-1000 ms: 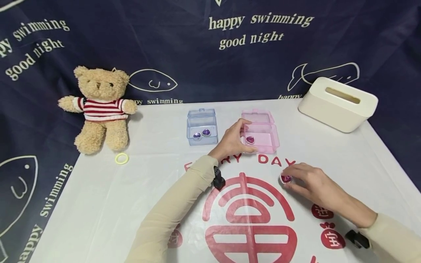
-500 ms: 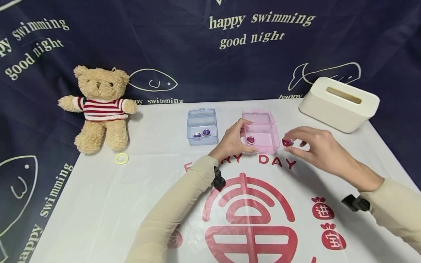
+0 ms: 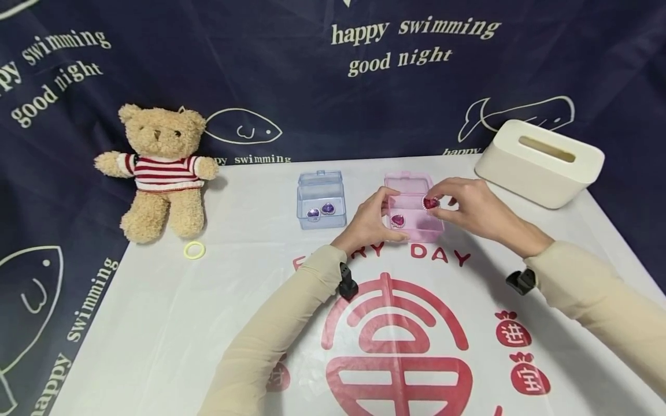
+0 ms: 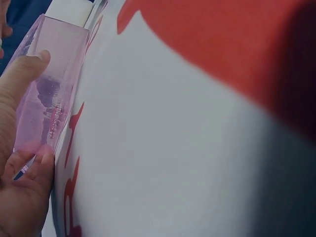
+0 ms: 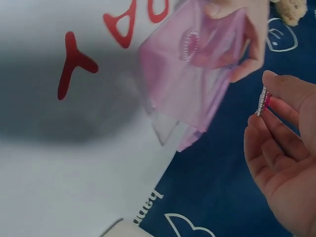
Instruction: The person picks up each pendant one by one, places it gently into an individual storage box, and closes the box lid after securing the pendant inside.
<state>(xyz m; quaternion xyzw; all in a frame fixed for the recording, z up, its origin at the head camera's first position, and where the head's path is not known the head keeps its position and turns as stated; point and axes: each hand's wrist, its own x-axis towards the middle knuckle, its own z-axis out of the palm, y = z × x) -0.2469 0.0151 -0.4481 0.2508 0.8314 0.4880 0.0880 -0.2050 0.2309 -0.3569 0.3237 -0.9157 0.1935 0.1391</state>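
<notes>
My left hand [image 3: 367, 221] grips the left side of a clear pink box [image 3: 424, 231], thumb at the front wall and fingers at the back. The box's lid stands open. Inside lies a dark pink gem [image 3: 398, 221] with a beaded silver edge. Between thumb and fingers my right hand [image 3: 470, 208] pinches a second such gem [image 3: 430, 203], over the right part of the box. In the right wrist view this pinched gem [image 5: 263, 102] is seen edge-on, apart from the box. The left wrist view shows my thumb against the pink wall [image 4: 64, 37].
Left of the pink box stands an open clear blue box [image 3: 321, 222] holding two purple gems [image 3: 328, 208]. A cream tissue box [image 3: 536, 173] is at the back right. A teddy bear [image 3: 165, 173] sits at the left, near a yellow ring [image 3: 194, 250].
My right hand has lifted the dark pink gem from the table right of the lettering and carried it up and left over the pink box. My left hand keeps its grip in place.
</notes>
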